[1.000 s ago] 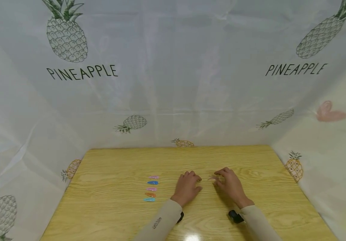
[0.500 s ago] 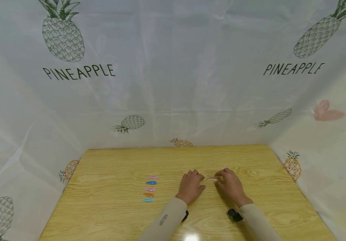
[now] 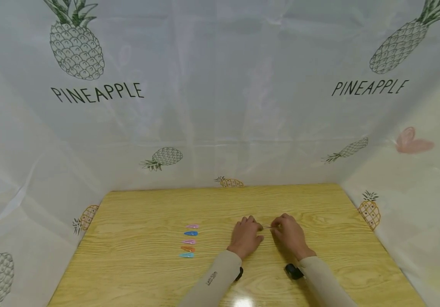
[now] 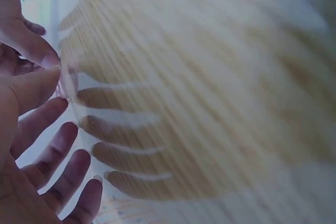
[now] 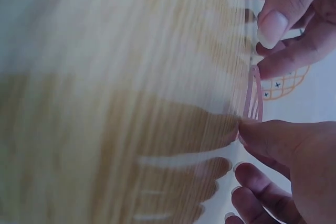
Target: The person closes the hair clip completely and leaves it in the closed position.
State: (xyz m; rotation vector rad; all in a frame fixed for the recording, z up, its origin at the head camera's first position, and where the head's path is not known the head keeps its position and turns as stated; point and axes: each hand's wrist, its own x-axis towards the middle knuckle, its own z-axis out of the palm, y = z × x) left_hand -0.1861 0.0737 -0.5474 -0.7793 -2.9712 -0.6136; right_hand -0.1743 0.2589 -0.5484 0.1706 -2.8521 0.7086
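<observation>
A pink snap hair clip (image 5: 255, 95) spans the gap between both hands, close over the table. My right hand (image 3: 289, 235) pinches one end of it between thumb and index finger, its other fingers loosely bent. From the other side, my left hand (image 3: 245, 237) has its index fingertip right at the clip's far end. In the right wrist view the left thumb (image 5: 272, 29) stands apart from the clip, and the other left fingers (image 4: 79, 169) spread toward the tabletop in the left wrist view. The clip (image 3: 267, 227) looks tiny in the head view.
Left of the hands, several hair clips lie in a column: pink (image 3: 193, 226), blue (image 3: 191, 233), another pink (image 3: 189, 241), orange (image 3: 188, 248) and light blue (image 3: 187, 255). The wooden table (image 3: 139, 273) is enclosed by a pineapple-print sheet (image 3: 212, 106) at its back and sides.
My left hand has moved right, closing the gap to the clip, and its index fingertip has reached the free end. My right hand stays nearly in place, still pinching the clip.
</observation>
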